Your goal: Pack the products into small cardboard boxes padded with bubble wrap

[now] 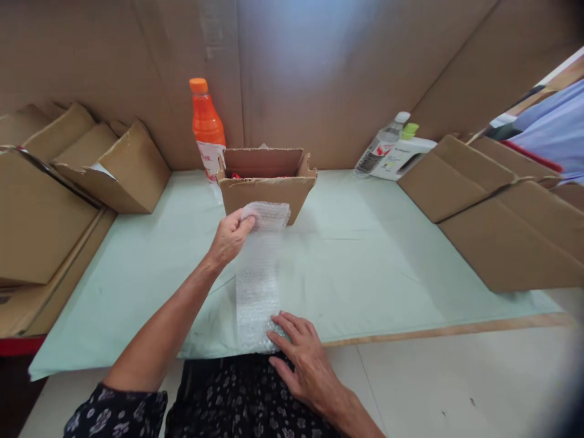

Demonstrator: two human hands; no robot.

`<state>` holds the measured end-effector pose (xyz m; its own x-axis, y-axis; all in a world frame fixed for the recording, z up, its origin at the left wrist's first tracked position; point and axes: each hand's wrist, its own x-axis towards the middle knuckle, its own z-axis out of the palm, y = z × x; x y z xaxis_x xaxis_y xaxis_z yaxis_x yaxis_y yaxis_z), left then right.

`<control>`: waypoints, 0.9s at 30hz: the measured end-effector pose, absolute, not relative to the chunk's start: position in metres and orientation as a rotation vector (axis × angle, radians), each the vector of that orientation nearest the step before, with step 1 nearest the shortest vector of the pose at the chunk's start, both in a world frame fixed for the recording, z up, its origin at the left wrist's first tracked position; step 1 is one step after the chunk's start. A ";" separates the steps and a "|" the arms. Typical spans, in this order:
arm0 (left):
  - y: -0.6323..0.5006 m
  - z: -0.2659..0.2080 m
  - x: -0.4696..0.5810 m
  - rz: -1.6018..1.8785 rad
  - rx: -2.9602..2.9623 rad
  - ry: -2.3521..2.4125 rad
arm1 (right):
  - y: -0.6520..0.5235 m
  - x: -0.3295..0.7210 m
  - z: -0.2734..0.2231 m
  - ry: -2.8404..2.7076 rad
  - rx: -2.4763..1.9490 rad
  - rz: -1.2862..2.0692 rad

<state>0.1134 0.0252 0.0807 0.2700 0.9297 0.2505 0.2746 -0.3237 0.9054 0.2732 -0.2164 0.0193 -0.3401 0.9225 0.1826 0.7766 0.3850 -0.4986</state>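
A long strip of clear bubble wrap (258, 274) runs from the table's front edge up toward a small cardboard box. My left hand (230, 237) pinches the strip's far end, which is raised and folded over in front of the box. Near the front edge, my right hand (296, 356) has its fingers spread, with the fingertips resting on the strip's near end. The open cardboard box (264, 191) stands upright behind the wrap, with something red partly visible inside; the rest of its contents is hidden.
An orange bottle (207, 125) stands behind the box. A clear bottle (383, 143) and a white jug (404, 158) lean at the back right. Cardboard boxes flank the pale green cloth (374, 267), left (112, 161) and right (506, 225). A cardboard wall (328, 79) closes the back.
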 end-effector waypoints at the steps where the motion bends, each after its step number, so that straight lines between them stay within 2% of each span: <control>1: 0.026 0.078 0.115 1.061 1.782 1.134 | -0.223 0.271 0.022 -2.185 -1.462 0.440; 8: -0.029 0.043 0.076 1.137 2.139 1.568 | -0.230 0.267 0.039 -1.999 -1.364 0.466; 13: -0.108 0.023 0.045 0.833 2.443 0.898 | -0.232 0.288 0.020 -2.074 -1.427 0.272; 20: -0.150 0.003 0.028 0.729 2.273 0.849 | -0.245 0.286 -0.011 -2.392 -1.374 0.100; 24: -0.149 0.010 0.019 0.668 2.034 0.929 | -0.224 0.262 -0.007 -2.085 -1.240 0.186; 27: -0.151 0.021 0.020 0.624 1.792 1.049 | -0.207 0.255 -0.003 -1.835 -1.341 0.325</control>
